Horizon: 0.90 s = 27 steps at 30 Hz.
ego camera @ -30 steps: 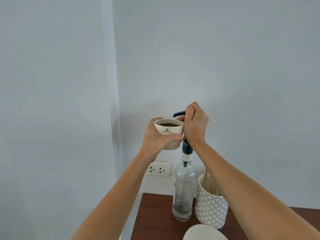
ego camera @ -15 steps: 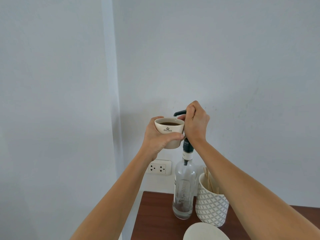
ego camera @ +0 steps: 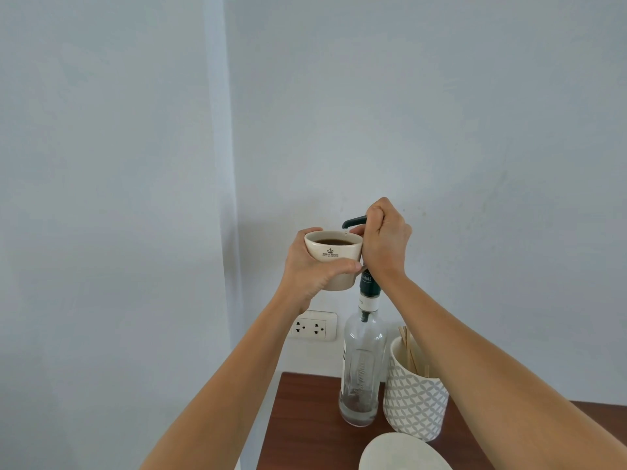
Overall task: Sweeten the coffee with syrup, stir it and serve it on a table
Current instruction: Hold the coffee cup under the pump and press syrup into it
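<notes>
Against the pale wall, the left hand [ego camera: 310, 271] wraps around the cup [ego camera: 334, 259] of coffee, holding it up under the pump spout [ego camera: 353, 221], probably so the syrup drops straight in. Just right, the right hand [ego camera: 385, 240] is clenched over the pump head of the syrup bottle [ego camera: 361, 364], likely pressing down. Below, the brown counter [ego camera: 302, 418] carries the bottle, a patterned holder [ego camera: 415, 398] of stir sticks [ego camera: 409, 351], and a white dish [ego camera: 400, 454].
</notes>
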Each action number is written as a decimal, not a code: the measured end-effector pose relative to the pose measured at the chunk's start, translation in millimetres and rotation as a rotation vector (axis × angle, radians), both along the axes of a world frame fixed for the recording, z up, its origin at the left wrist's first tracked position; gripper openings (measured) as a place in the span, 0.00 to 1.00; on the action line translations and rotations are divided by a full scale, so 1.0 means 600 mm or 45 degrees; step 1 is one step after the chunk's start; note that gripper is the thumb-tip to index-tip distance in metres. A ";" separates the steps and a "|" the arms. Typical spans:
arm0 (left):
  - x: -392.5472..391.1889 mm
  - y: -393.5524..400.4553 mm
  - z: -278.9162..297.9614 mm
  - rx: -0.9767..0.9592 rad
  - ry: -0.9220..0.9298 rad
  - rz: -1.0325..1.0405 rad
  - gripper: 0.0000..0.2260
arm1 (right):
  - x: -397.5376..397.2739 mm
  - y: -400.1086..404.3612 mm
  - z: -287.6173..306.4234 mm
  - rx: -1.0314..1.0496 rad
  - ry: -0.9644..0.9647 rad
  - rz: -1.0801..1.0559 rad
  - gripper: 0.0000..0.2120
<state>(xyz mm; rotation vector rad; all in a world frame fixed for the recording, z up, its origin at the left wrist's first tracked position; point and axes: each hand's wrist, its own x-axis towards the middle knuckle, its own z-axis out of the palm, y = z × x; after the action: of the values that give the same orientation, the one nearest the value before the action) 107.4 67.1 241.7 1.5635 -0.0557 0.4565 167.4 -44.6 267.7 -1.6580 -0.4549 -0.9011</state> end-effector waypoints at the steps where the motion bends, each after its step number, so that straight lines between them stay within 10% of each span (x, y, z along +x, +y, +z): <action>1: 0.000 0.000 -0.001 0.001 0.003 -0.001 0.38 | -0.001 0.000 -0.001 -0.002 0.000 0.004 0.12; 27: -0.031 -0.004 0.000 0.030 0.006 0.000 0.46 | -0.057 -0.028 -0.004 0.096 0.467 0.128 0.20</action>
<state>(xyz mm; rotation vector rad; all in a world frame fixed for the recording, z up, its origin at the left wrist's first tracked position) 88.9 64.6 241.5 1.5875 -0.0576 0.4541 133.4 -61.3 265.5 -1.6701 -0.2463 -0.5170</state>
